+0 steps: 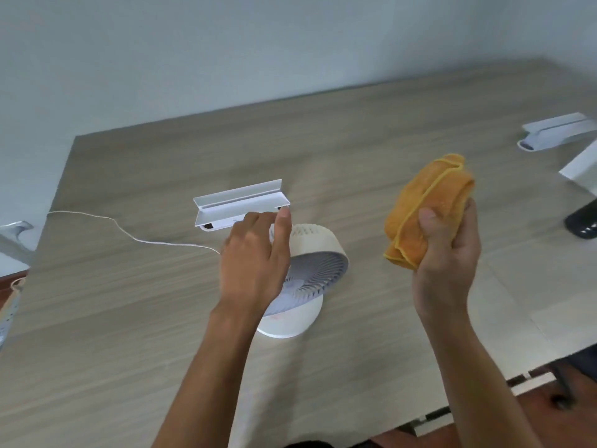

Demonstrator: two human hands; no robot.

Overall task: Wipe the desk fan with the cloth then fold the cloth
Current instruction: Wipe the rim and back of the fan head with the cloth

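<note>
A pale wood-grain desk stands against a plain grey-white wall.

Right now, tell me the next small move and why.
Probably bring the left hand down to steady the fan: it is open just above the housing, while the right hand holds the bunched orange cloth off to the side, not yet touching the fan.

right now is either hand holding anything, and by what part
The right hand grips the bunched orange cloth around its lower middle. The left hand is open over the desk fan, holding nothing.
</note>
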